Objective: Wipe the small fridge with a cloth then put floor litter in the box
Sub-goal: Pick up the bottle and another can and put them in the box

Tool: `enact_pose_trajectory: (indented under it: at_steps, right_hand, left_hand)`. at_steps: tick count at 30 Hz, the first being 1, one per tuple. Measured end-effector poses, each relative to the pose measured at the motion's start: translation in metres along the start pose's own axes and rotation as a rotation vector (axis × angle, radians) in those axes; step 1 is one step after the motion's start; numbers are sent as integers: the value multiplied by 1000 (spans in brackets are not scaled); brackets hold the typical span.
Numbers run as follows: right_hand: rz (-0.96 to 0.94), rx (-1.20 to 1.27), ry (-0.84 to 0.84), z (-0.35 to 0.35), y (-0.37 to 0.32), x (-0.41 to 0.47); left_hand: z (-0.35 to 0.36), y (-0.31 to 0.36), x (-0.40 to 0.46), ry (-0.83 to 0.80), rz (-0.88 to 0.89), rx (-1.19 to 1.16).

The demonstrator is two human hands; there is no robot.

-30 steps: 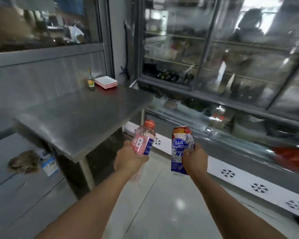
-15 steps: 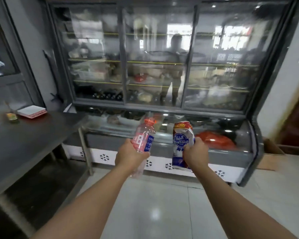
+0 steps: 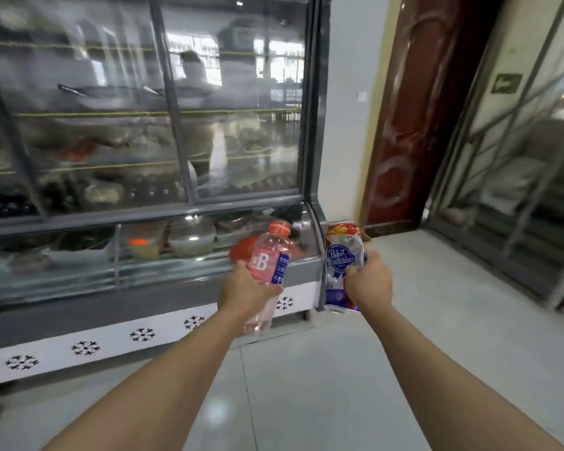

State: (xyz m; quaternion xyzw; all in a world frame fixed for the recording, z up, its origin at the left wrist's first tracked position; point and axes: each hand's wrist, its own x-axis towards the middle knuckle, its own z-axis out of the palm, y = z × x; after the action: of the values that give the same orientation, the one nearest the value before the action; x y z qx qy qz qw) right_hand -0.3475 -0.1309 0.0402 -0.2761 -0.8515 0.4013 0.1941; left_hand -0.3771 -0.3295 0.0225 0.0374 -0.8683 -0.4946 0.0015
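Grey tile floor (image 3: 404, 336) fronts glass display fridge (image 3: 144, 125) w/ red door (image 3: 417, 109) beside.

Two bare forearms reach into view from the bottom edge, both uncovered along their whole visible length, with no sleeve or cuff showing on either. The left hand (image 3: 246, 292) wears no glove, ring or watch that can be seen, and its wrist is plain. The right hand (image 3: 370, 284) is likewise ungloved, its wrist bare of any band. The arms are slim and smooth, without visible marks or tattoos.
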Motion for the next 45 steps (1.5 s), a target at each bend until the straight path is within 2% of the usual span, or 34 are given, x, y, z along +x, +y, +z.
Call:
enact_pose_trajectory:
  at_steps: [10, 17, 23, 28, 38, 45]
  right_hand:
    - [116, -119, 76, -48, 60, 195]
    - [193, -104, 128, -80, 99, 313]
    - [202, -130, 122, -93, 134, 445]
    - [164, -116, 72, -99, 150, 573]
    - [93, -141, -49, -41, 173, 784]
    - [100, -156, -64, 18, 178, 920]
  left_hand:
    - [174, 111, 137, -174, 106, 25]
    - [279, 180, 213, -260, 155, 50]
    - [378, 236, 288, -281, 158, -3]
    - [454, 281, 353, -208, 107, 20]
    - [539, 320, 499, -82, -43, 44]
    - [597, 344, 634, -56, -63, 29]
